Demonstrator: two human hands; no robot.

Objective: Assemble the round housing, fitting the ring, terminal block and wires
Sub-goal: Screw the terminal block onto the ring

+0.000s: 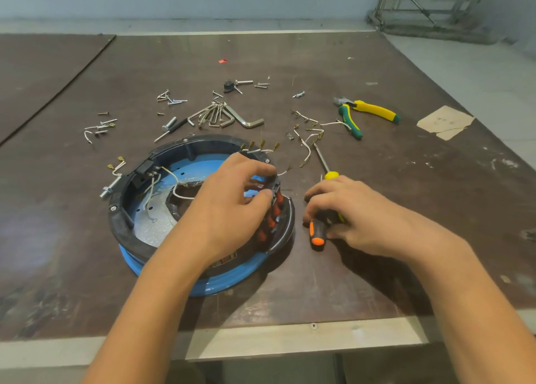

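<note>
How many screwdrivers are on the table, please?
2: the orange-handled screwdriver held in the right hand, and the yellow-handled screwdriver partly under that hand. The thin tool beside the hex keys may be a third.

Round blue housing lies flat on the brown table, with a black ring seated on its upper rim. White wires run loose inside it. The left hand pinches the terminal block, black with orange parts, at the housing's right edge. The right hand curls round an orange-handled screwdriver lying just beside the housing. A yellow-handled screwdriver lies partly under the same fingers. Further back: hex keys, scattered screws, short loose leads with brass ends, and pliers, handles spread. A cardboard scrap sits far right.
</note>
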